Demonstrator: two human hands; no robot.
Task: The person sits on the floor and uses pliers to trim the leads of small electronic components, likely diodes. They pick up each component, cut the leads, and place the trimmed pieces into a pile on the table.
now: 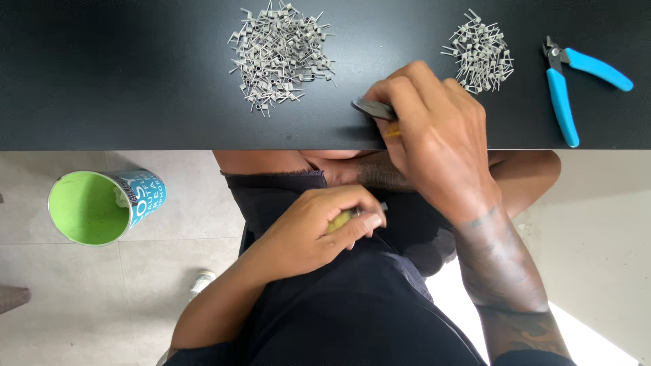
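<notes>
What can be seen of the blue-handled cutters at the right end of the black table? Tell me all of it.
The blue-handled cutters are small pliers-style side cutters with two bright blue, rubbery-looking grips and short dark grey metal jaws. They lie flat on the black table, jaws toward the far edge, handles splayed apart. Nothing touches them; the smaller pile of grey wire coils lies just left.

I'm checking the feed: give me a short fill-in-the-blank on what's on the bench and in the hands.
1. The cutters lying right of the smaller coil pile have ____ handles.
2. The larger coil pile lies on a ____ table.
3. The cup on the floor is ____ inside.

Missing words: blue; black; green
</notes>
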